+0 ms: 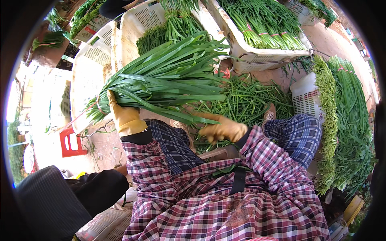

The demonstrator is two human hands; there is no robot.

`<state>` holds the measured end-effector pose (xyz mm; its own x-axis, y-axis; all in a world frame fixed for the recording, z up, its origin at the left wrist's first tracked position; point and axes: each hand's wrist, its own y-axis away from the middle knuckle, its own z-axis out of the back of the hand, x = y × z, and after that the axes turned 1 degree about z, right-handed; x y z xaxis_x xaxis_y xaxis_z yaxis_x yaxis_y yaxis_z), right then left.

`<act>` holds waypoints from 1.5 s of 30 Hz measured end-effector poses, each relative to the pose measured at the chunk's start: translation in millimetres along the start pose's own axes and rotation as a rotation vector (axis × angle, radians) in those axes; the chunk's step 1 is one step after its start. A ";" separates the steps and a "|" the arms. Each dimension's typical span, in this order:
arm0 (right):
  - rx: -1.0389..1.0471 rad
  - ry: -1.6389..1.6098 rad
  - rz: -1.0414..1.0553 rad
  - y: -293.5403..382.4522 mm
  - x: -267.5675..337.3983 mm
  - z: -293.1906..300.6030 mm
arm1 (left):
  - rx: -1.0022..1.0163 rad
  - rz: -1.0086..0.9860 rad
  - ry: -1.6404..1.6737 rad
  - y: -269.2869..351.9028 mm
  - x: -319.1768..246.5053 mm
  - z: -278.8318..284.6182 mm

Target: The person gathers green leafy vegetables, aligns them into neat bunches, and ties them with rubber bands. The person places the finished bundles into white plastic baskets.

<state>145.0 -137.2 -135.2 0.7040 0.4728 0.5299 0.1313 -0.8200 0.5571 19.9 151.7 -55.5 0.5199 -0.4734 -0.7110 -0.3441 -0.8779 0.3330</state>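
Note:
My left hand (123, 116), in a yellow rubber glove, grips a large bunch of garlic chives (169, 75) near its stem end. A pink-red band (98, 104) circles the stems, and its loose end trails down to the left. The long flat leaves spread out to the right, in front of a white crate. Below the leaf tips is my right hand (224, 129), gloved the same way and slightly blurred. Its fingers are apart, and I see nothing held in them; some drooping leaves pass across the fingertips.
White plastic crates (90, 69) stand ahead, one packed with banded chive bunches (268, 24). Loose leaves (250, 96) litter the ground between my feet. More chives (346, 120) are stacked at right. A red plastic piece (71, 143) lies left, near another person's dark sleeve (99, 186).

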 end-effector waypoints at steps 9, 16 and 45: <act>-0.362 0.094 0.318 31.1 -9.3 -6.4 | 0.036 -0.022 0.074 -6.1 -2.5 6.2; -0.530 0.484 0.568 114.5 40.6 -23.3 | 0.097 -0.148 0.060 -3.2 -3.0 3.5; -0.836 0.700 1.036 98.3 128.0 29.2 | 0.180 -0.291 0.021 21.4 1.4 -11.3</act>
<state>268.4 -166.7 -31.3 -0.2647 0.0673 0.9620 -0.7968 -0.5772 -0.1788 22.1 131.5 -42.4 0.6320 -0.2076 -0.7467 -0.3103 -0.9506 0.0017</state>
